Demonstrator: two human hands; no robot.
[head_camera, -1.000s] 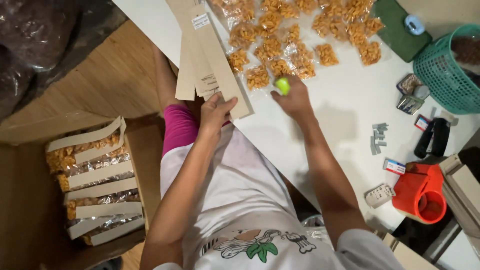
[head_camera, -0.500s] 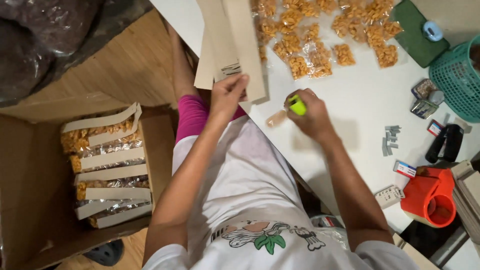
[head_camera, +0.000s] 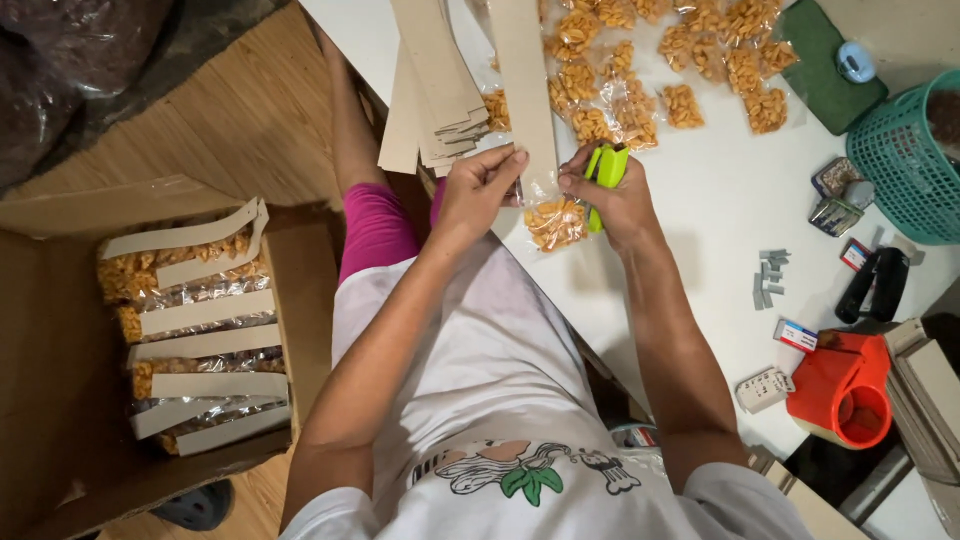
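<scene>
Strip (head_camera: 527, 100) of cardboard pinched at its lower end by left hand (head_camera: 478, 190), overlapping snack bag (head_camera: 556, 220) near the table (head_camera: 700, 210) edge. Green stapler (head_camera: 604, 172) gripped in right hand (head_camera: 615, 200), set against that overlap. More bags (head_camera: 700, 50) heaped toward the far edge.

A small home packing workshop: snack bags (head_camera: 700, 60) crowd the white worktop (head_camera: 700, 220) beside cardboard strips (head_camera: 435, 80), loose staples (head_camera: 768, 278), a tape dispenser (head_camera: 845, 390), and a carton (head_camera: 60, 330) of packed goods on the wooden floor.
</scene>
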